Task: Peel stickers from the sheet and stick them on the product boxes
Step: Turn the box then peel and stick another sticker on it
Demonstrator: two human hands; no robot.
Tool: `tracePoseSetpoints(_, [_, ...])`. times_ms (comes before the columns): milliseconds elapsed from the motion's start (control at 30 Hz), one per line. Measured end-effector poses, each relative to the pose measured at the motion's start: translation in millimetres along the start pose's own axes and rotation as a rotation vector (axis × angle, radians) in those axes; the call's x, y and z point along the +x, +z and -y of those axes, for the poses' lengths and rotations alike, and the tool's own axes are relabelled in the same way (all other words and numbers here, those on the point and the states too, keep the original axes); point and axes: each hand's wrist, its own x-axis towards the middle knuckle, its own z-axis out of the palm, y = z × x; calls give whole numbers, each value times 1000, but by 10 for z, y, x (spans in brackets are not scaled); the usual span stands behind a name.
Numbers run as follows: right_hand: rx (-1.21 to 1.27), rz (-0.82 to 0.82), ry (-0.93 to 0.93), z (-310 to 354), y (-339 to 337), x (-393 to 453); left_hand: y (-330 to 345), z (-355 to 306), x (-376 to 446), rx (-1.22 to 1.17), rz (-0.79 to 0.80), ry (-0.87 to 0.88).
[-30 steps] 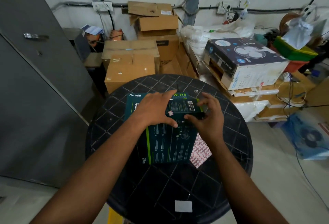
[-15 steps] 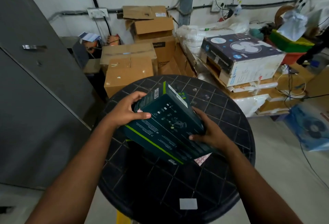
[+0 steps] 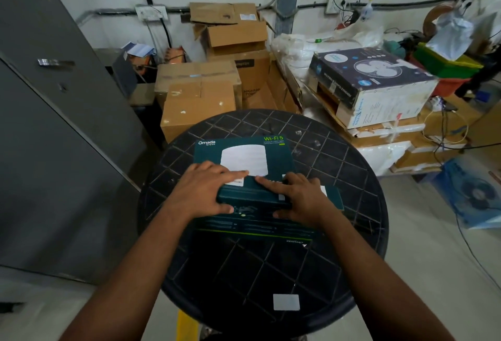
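Observation:
Two dark green Omada product boxes sit on the round black table (image 3: 339, 259). The far box (image 3: 273, 150) lies face up and shows a white disc picture and "Wi-Fi 5". The near box (image 3: 257, 222) touches its front edge, printed back with a green stripe turned toward me. My left hand (image 3: 203, 194) grips the near box's upper left edge, index finger reaching onto the far box. My right hand (image 3: 301, 199) grips its upper right edge. A small white sticker (image 3: 286, 302) lies near the table's front edge. The sticker sheet is not visible.
A grey metal cabinet (image 3: 54, 137) stands close on the left. Brown cartons (image 3: 199, 102) are stacked just behind the table. A fan box (image 3: 374, 83) on stacked packages and loose cables crowd the right side, with a blue fan box (image 3: 477, 194) on the floor.
The near box was lifted and tilted in both hands half a second ago; it is now down on the table in front of the far box, whose front face is uncovered.

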Motion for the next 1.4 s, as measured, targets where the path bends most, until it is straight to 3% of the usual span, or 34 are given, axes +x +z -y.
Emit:
tracePoseSetpoints(300, [-70, -44, -53, 104, 432, -43, 535, 88, -50, -171, 120, 16])
tracePoseSetpoints(433, [-95, -87, 133, -139, 326, -278, 571, 110, -95, -222, 104, -14])
tracePoseSetpoints(567, [324, -96, 315, -432, 282, -521, 563, 40, -32, -248, 94, -27])
tracePoseSetpoints(700, [479, -174, 246, -349, 142, -472, 492, -198, 92, -320, 93, 54])
tracePoseSetpoints(833, [660, -308, 109, -40, -142, -314, 247, -537, 217, -403, -42, 118])
tracePoseSetpoints(1000, [752, -349, 74, 138, -357, -215, -102, -576, 233, -700, -171, 84])
tracePoseSetpoints(1133, [663, -190, 77, -77, -352, -281, -145, -382, 103, -911, -230, 18])
tracePoseSetpoints(1233, [618, -182, 57, -95, -387, -244, -167, -327, 11, -996, -254, 9])
tracePoseSetpoints(1333, [448, -194, -59, 5, -477, -111, -301, -322, -64, -1021, -339, 37])
tracePoseSetpoints(1400, [255, -184, -128, 93, -551, -2, -408, -285, -100, -906, -372, 68])
